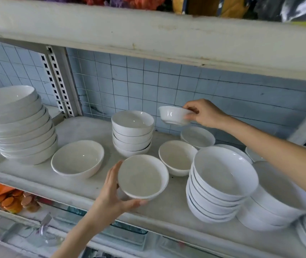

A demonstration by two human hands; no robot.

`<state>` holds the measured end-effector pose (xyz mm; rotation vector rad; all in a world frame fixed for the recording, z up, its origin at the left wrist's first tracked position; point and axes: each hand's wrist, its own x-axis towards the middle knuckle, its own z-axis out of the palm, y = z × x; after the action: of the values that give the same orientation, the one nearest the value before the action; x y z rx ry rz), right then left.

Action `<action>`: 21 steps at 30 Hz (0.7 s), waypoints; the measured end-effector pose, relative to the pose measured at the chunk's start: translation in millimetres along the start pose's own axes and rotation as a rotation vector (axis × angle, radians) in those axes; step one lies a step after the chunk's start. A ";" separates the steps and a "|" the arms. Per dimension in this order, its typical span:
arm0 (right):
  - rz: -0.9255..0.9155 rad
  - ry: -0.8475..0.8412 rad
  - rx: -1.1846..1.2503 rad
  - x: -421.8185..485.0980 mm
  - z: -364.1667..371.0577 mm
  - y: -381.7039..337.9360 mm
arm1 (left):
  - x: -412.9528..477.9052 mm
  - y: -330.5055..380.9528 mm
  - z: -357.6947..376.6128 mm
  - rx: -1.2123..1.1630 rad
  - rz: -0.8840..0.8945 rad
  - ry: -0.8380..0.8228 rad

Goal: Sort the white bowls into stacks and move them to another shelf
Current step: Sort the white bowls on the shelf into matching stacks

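The left hand (111,194) cups a round white glazed ceramic bowl (142,176) at the shelf (85,127) front. The right hand (204,113) pinches a smaller white bowl (174,115) by its rim, aloft behind. Both seem slick and breakable, so support them underneath.

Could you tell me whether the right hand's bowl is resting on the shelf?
No, the right hand pinches the small bowl by its rim, clear above the shelf.

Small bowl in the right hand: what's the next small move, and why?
Probably carry it left and set it on the middle stack. The right hand holds the small bowl in the air just beside that stack, whose bowls look about the same size; the left hand holds a second bowl.
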<state>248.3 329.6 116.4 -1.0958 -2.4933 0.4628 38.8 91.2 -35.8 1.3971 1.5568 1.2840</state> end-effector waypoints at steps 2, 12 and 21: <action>0.007 0.033 0.014 -15.6 -9.3 -6.5 | -0.8 0.3 -0.7 0.007 -0.012 -0.011; 0.039 0.232 -0.019 -96.0 -42.2 -47.5 | -14.0 27.5 -9.6 -0.003 0.103 -0.011; 0.123 0.387 -0.104 -181.4 -58.5 -67.9 | -40.6 62.3 4.5 0.069 0.366 0.052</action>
<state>346.1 158.0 160.0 -1.2492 -2.1392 0.1356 70.2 49.1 17.0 1.7653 1.4325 1.4993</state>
